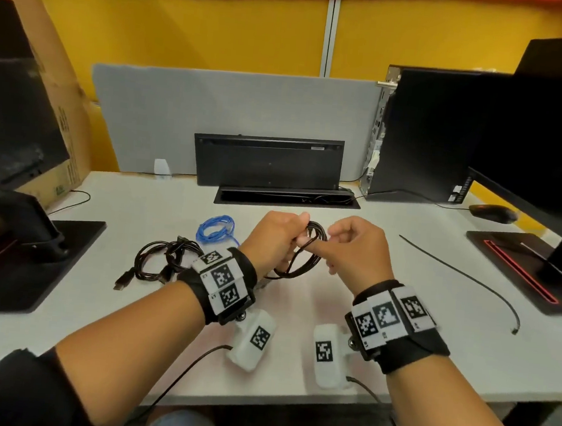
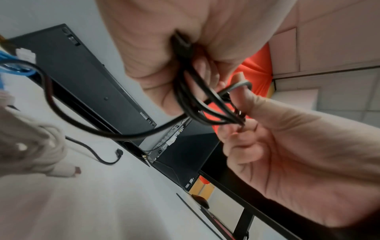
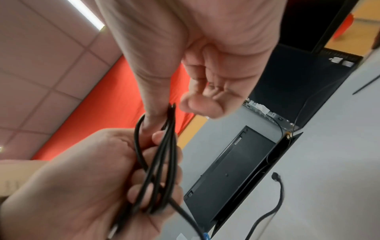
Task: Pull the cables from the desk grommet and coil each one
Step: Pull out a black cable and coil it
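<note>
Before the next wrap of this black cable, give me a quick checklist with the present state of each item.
1. Left hand grips the black coil: ok.
2. Right hand pinches the coil's strands: ok.
3. Coil lifted clear of the desk: ok.
4. Loops even and untangled: cannot tell, blurred.
5. Finished coils parked out of the way, blue coil and black bundle to the left: ok.
6. All cables coiled: not ok, a straight black cable lies uncoiled at right.
</note>
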A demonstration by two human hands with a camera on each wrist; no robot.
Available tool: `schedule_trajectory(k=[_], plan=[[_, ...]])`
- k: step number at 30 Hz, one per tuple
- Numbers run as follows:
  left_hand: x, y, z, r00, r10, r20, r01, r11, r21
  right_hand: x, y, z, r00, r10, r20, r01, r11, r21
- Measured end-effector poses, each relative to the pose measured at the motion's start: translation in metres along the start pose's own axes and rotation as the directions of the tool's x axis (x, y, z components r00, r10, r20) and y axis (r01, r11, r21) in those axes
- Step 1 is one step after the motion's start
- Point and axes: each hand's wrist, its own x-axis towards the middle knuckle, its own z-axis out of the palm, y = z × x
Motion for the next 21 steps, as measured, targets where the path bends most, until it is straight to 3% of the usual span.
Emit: schedule_trajectory(k=[3,7,10,13,15,17,21], plan=[[0.001,-0.005,0.006,0.995,0.074,-0.068,-0.066,0.992,0.108,-0.009,0.000,-0.003,0.993,0.119,-0.006,-0.118,0.986,0.118],[0.004,-0.013,0.010,0.965,0.227,-0.128,-0.204,0.964,0.174,-0.021,-0.005,-0.003,0.943,0.293,0.159,-0.333,0.855,0.398],[0.004,-0.022,0.012,0.960,0.252,-0.124,-0.223,0.952,0.208,-0.023,-0.009,-0.003,0.910,0.307,0.277,-0.411,0.753,0.514],[0.006,-0.027,0.010,0.963,0.232,-0.136,-0.201,0.957,0.208,-0.022,-0.016,-0.010,0.855,0.299,0.425,-0.516,0.583,0.627],[0.009,-0.026,0.008,0.961,0.240,-0.140,-0.209,0.956,0.204,-0.022,-0.018,-0.013,0.849,0.273,0.452,-0.525,0.532,0.665],[0.014,-0.023,0.005,0.957,0.255,-0.135,-0.213,0.940,0.268,-0.022,-0.019,-0.014,0.873,0.252,0.417,-0.483,0.561,0.673],[0.025,-0.015,-0.008,0.965,0.234,-0.119,-0.169,0.901,0.400,-0.016,-0.019,-0.028,0.922,0.262,0.285,-0.382,0.736,0.559]])
